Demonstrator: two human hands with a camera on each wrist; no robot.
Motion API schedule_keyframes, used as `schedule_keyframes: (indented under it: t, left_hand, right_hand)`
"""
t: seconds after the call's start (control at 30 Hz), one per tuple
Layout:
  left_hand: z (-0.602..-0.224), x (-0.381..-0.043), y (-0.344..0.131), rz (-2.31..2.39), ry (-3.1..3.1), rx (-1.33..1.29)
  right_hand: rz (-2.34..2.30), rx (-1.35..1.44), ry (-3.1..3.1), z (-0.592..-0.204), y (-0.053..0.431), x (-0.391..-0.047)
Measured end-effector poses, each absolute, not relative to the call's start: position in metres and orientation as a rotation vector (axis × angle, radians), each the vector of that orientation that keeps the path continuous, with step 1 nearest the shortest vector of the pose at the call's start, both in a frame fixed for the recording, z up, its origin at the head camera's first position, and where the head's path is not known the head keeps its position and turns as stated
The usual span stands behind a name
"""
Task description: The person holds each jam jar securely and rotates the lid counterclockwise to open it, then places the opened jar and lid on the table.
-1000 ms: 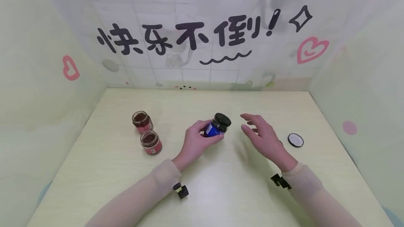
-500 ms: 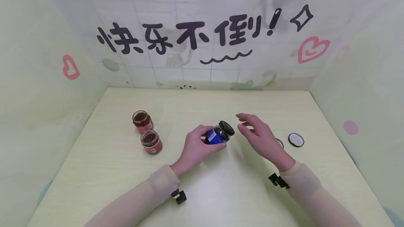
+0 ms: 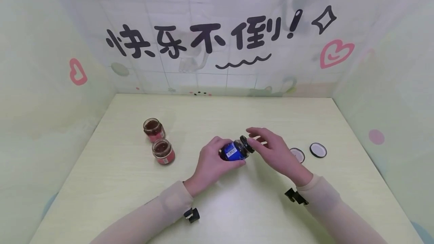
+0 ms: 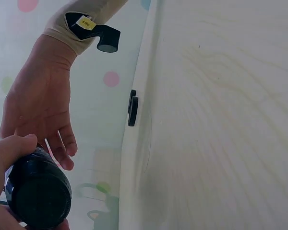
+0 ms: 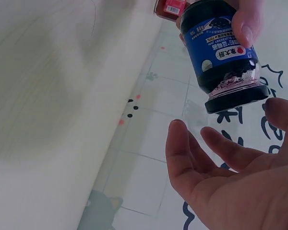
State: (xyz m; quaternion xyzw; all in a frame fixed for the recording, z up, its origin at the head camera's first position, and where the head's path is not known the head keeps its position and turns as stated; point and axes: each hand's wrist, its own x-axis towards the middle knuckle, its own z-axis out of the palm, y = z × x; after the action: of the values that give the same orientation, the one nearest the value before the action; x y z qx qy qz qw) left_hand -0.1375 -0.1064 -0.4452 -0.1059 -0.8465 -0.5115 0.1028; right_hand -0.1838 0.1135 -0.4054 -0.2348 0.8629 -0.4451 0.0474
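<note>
My left hand (image 3: 211,163) grips a jar of blueberry jam (image 3: 233,151) with a blue label, held above the table and tilted toward the right. A black lid (image 3: 246,144) sits on its mouth. My right hand (image 3: 275,155) is at the lid end, its fingers loosely bent around the lid without gripping it. In the right wrist view, the right thumb (image 5: 280,111) is right at the lid's edge, and the other fingers (image 5: 179,146) are spread below it. The left wrist view shows the jar's dark base (image 4: 41,199) between the left fingers.
Two lidless glass jars with red labels, a rear jar (image 3: 154,130) and a front jar (image 3: 163,153), stand on the left of the table (image 3: 220,214). On the right, two lids lie upturned, an inner lid (image 3: 297,155) and an outer lid (image 3: 318,150). Printed sheets enclose the table.
The jar has tipped further over to the right, its lid turning toward my right hand. My right hand has moved left and slightly down to the lid, uncovering the inner lid on the table.
</note>
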Motion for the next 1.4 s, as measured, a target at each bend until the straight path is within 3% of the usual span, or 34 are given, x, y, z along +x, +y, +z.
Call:
schedule_keyframes:
  t: [1.4]
  left_hand:
    - [-0.441,-0.127,-0.106,-1.218,-2.714,-0.427]
  right_hand:
    - [-1.599,-0.665,2.422,-0.423,0.101,-0.169]
